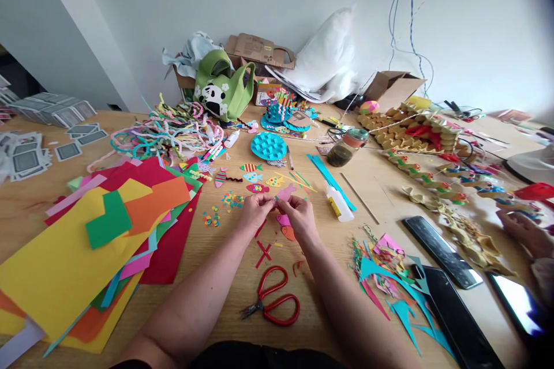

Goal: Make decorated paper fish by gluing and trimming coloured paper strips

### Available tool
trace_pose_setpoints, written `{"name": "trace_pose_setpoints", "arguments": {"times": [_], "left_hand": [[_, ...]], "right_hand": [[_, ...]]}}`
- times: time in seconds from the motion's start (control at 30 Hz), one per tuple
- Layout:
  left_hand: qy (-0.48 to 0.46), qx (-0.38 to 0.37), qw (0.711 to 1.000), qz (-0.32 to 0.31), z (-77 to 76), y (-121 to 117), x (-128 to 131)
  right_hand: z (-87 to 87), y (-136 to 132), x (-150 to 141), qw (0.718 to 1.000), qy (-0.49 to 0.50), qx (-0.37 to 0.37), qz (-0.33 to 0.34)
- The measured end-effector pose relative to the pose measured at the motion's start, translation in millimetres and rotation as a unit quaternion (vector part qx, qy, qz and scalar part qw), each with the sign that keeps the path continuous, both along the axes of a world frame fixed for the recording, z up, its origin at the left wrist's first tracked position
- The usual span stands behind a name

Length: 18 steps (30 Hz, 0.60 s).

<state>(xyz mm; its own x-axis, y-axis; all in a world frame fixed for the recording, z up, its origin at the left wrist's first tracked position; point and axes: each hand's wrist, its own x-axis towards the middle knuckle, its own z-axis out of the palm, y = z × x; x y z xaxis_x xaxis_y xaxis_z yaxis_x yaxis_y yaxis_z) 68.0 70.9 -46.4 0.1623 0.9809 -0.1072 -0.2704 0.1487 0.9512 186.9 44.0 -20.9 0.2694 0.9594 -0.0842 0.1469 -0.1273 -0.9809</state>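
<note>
My left hand point(257, 211) and my right hand point(299, 218) meet above the middle of the table, both with fingers pinched at a small mauve-pink paper fish point(286, 191). The fingertips cover its lower left part; any smaller piece between them is hidden. Under my right hand lie a magenta paper fish point(283, 219) and an orange one point(288, 233). Beyond my hands rest a red fish point(258, 188), a yellow fish point(274, 181), a blue fish point(253, 177) and a striped fish point(251, 168). Paper dots point(232, 200) are scattered left of my left hand.
Red-handled scissors point(279, 300) lie between my forearms. Coloured paper sheets point(86, 259) are piled at left. A glue bottle point(340, 204), paper scraps point(389, 277) and phones point(442, 251) are at right. A blue paint palette point(268, 146) and a glass jar point(347, 150) stand behind. Another person's hand point(526, 233) is at far right.
</note>
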Motion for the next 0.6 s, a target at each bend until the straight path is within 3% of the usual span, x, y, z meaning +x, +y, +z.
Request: {"name": "trace_pose_setpoints", "arguments": {"times": [0.2, 0.43, 0.6], "left_hand": [[0.002, -0.008, 1.000, -0.001, 1.1, 0, 0], [-0.038, -0.053, 0.998, 0.023, 6.7, 0, -1], [-0.047, -0.059, 0.997, 0.027, 12.9, -1, -2]], "right_hand": [[-3.6, 1, 1, 1.000, 0.016, 0.001, 0.002], [4.4, 0, 3, 0.995, 0.086, -0.015, 0.055], [2.4, 1, 1, 0.996, 0.079, -0.016, 0.038]]}}
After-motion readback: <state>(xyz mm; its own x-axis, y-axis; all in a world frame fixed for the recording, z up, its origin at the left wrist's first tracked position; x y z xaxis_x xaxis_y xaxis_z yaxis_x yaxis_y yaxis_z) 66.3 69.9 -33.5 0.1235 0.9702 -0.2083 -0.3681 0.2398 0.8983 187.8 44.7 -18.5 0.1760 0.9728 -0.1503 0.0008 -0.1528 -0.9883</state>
